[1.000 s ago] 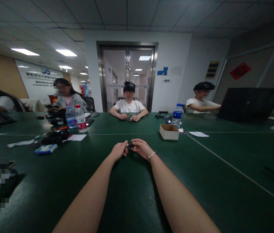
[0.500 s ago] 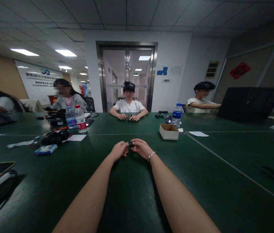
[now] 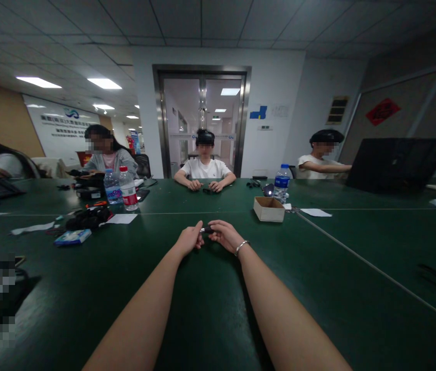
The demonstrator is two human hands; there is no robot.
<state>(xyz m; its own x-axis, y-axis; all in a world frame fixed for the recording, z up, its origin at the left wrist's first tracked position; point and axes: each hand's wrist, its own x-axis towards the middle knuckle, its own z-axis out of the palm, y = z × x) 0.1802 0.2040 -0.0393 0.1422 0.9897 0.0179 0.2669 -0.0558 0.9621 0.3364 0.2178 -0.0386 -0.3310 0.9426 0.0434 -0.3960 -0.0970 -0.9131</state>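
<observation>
Both my arms stretch out over the dark green table [image 3: 318, 268]. My left hand [image 3: 189, 239] and my right hand [image 3: 223, 235] meet in the middle, fingers pinched on a small black object [image 3: 207, 229] held between them just above the tabletop. A light tip shows at its left end by my left fingers. A thin bracelet [image 3: 241, 248] circles my right wrist. What the small object is cannot be made out.
A small cardboard box [image 3: 269, 209] stands beyond my right hand, with a water bottle [image 3: 281, 183] behind it. Two bottles [image 3: 122, 189], black gear [image 3: 88, 218] and papers lie at left. An open laptop [image 3: 397, 165] sits at right. Several people sit around the table.
My hands have stayed in place, with only slight finger shifts on the small black object; the light tip at its left end shows again after being covered.
</observation>
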